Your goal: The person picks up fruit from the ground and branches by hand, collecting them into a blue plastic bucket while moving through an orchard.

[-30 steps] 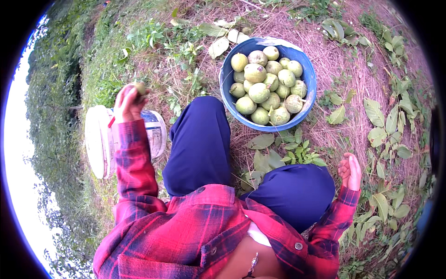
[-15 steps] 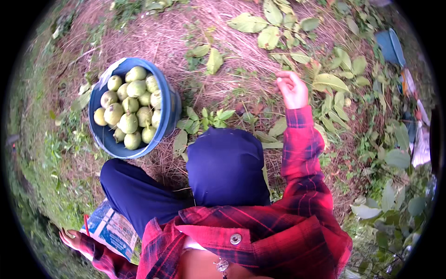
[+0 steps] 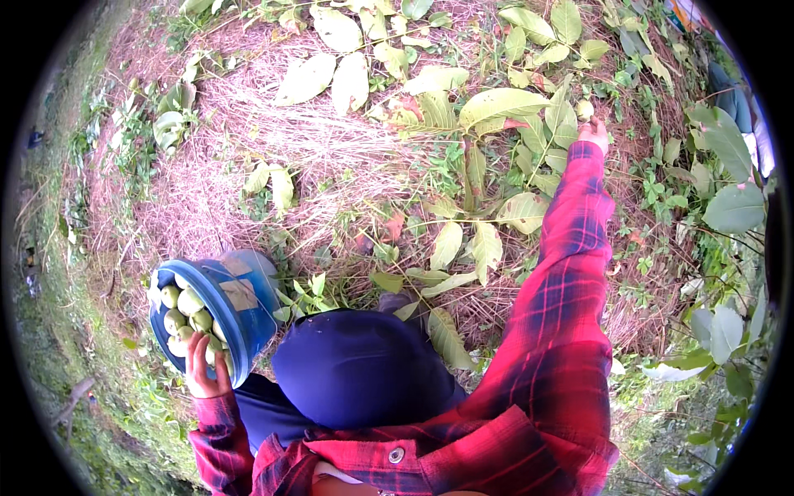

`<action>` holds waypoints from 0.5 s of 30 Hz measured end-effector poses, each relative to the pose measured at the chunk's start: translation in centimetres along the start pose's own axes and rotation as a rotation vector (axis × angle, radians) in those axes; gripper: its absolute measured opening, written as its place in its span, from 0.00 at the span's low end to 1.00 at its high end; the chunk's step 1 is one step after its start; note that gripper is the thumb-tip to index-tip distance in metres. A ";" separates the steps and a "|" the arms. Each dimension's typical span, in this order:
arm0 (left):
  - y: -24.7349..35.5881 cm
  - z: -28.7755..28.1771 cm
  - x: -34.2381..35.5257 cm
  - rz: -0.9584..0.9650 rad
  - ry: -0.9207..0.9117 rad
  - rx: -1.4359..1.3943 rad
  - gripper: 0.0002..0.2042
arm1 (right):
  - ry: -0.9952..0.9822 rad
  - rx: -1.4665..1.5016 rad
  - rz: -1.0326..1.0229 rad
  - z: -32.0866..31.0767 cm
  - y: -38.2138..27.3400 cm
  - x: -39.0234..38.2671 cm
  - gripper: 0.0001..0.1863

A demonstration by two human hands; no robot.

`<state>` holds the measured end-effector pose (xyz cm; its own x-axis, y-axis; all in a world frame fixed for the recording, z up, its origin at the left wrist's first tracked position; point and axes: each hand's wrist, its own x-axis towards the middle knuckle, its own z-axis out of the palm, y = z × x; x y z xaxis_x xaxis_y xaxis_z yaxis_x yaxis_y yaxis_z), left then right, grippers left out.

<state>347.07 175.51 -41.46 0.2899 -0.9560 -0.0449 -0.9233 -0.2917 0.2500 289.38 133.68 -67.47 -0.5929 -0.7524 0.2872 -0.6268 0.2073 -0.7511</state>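
Observation:
My right arm is stretched far out to the upper right. The fingertips of my right hand (image 3: 594,137) are closed at a pale green round fruit (image 3: 585,109) near the ground, among large yellowing leaves (image 3: 504,106). On my left stands a blue bucket (image 3: 240,306) holding several round green fruits (image 3: 188,301), which look like walnuts in their husks. My left hand (image 3: 205,368) reaches over the bucket's near rim, its fingers on the inner side by the fruits and its thumb apart. Part of that grip is hidden.
My bent knee (image 3: 356,364) in dark blue trousers is beside the bucket. Dry grass (image 3: 223,165) covers the ground ahead, with fallen leaves scattered over it. Leafy green plants (image 3: 728,331) grow along the right. Blurred blue and white items (image 3: 736,103) lie at the far right edge.
My right hand has stretched farther right and forward to a fruit on the ground. My left hand has come up from beside my leg to the bucket's rim. The view has shifted right.

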 end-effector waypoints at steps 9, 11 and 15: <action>2.5 5.8 3.0 -0.187 -0.192 0.254 0.19 | -0.340 -0.741 -0.063 3.5 0.7 7.7 0.24; 2.4 6.6 3.2 -0.207 -0.164 0.385 0.19 | -0.329 -0.872 -0.191 4.8 1.3 8.6 0.27; 2.3 7.6 3.7 -0.227 -0.101 0.396 0.19 | -0.738 -0.698 0.206 5.7 3.2 11.0 0.32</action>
<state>344.16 171.05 -48.39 0.4883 -0.8589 -0.1545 -0.8699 -0.4649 -0.1646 283.72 122.48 -70.11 -0.4118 -0.8087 -0.4199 -0.8415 0.5143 -0.1653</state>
